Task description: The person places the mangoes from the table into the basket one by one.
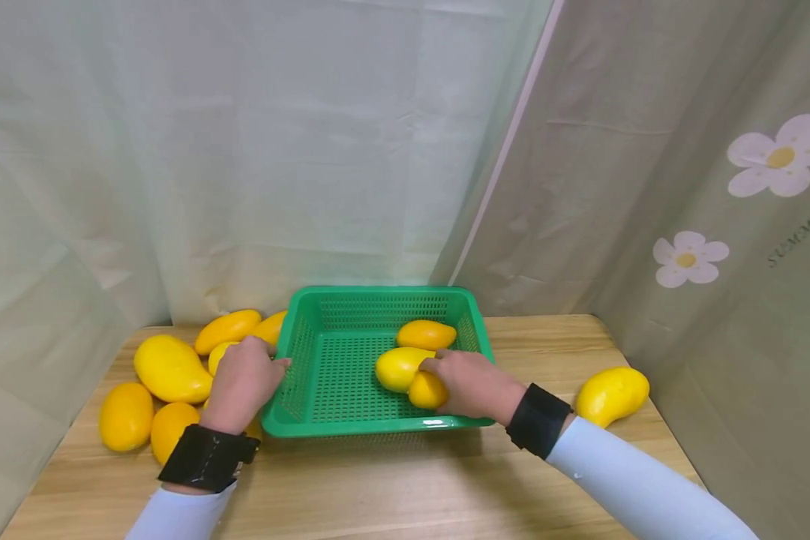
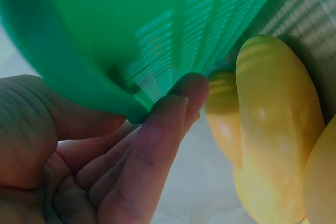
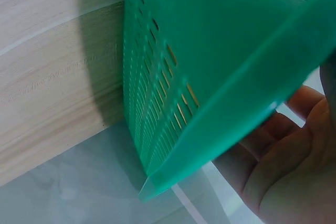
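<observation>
A green plastic basket (image 1: 371, 429) with slotted walls stands on the table. Its left rim is pinched between the thumb and fingers of my left hand (image 1: 243, 384), which the left wrist view shows close up around the basket edge (image 2: 79, 77). My right hand (image 1: 471, 381) reaches over the right wall into the basket and grips a small orange-yellow mango (image 1: 427, 391). Against that one lies a yellow mango (image 1: 398, 369), with another mango (image 1: 426, 334) behind it by the right wall. In the right wrist view the basket wall (image 3: 210, 124) hides the fingertips and the fruit.
Several mangoes (image 1: 169, 369) lie in a group left of the basket, close around my left hand. A lone yellow mango (image 1: 613, 394) rests near the right edge of the wooden table (image 1: 351, 487). Pale curtains (image 1: 310, 165) hang behind and on both sides.
</observation>
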`<state>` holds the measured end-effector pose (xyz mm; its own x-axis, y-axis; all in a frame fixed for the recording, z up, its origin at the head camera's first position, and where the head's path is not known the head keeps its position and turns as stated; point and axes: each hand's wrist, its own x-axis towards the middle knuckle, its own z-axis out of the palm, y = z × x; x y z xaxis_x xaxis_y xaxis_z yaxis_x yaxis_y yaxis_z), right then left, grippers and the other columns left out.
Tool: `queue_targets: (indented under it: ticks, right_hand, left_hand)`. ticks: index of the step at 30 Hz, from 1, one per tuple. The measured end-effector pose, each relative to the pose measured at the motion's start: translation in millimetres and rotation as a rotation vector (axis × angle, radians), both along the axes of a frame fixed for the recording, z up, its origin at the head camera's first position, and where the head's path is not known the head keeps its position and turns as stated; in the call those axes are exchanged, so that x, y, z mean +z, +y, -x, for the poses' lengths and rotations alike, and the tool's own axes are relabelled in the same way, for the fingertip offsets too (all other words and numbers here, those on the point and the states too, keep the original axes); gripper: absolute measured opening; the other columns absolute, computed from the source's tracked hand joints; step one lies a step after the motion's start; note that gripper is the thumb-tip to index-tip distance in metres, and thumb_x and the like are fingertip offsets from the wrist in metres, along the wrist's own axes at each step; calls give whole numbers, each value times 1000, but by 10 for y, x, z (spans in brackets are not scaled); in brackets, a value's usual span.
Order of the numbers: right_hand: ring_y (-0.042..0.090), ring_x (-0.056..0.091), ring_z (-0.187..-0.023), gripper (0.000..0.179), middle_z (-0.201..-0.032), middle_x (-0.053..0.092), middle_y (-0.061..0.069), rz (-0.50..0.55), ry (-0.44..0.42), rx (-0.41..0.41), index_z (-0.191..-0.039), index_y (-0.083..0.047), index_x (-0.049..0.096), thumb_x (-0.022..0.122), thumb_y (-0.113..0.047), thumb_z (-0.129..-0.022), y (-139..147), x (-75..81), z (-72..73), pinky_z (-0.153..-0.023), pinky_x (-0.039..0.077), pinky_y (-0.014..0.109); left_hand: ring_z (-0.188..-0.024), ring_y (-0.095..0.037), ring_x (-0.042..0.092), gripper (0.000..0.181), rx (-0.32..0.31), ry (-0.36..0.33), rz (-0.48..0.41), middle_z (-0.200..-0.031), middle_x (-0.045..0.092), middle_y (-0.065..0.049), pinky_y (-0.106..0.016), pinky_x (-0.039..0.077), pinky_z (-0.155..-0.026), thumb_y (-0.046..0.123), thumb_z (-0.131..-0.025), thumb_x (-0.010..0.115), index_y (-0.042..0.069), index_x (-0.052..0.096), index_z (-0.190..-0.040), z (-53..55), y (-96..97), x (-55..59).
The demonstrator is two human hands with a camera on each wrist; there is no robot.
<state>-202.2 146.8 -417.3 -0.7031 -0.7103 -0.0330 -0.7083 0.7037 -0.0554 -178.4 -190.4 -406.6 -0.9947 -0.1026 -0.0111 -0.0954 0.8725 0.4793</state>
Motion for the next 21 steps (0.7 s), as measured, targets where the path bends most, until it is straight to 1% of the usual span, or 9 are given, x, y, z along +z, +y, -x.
queue_targets:
  ticks: [6,14,21]
  right_hand:
    - [10,48,-79,58,-96,54,-3,11,-23,-13,-116,-15,59,79,-42,-69,-6,16,-1,-74,44,25]
    - [11,49,-82,55,-100,55,-2,10,-63,-21,-115,-15,59,80,-33,-68,-3,24,8,-78,43,25]
    - [10,49,-83,56,-100,55,-2,17,-81,-24,-116,-15,59,80,-35,-68,5,27,16,-80,43,25]
  left_hand:
    - [-54,-20,48,26,-1,5,-9,-58,50,-3,-32,39,-51,24,-86,65,-2,66,-89,-3,-4,-2]
    - [-55,-20,49,26,0,2,-8,-59,51,-4,-32,40,-51,24,-86,65,-2,66,-90,-4,-4,-6]
    - [-54,-20,49,26,1,7,-8,-59,51,-4,-32,40,-51,24,-86,65,-2,66,-90,12,-6,-10]
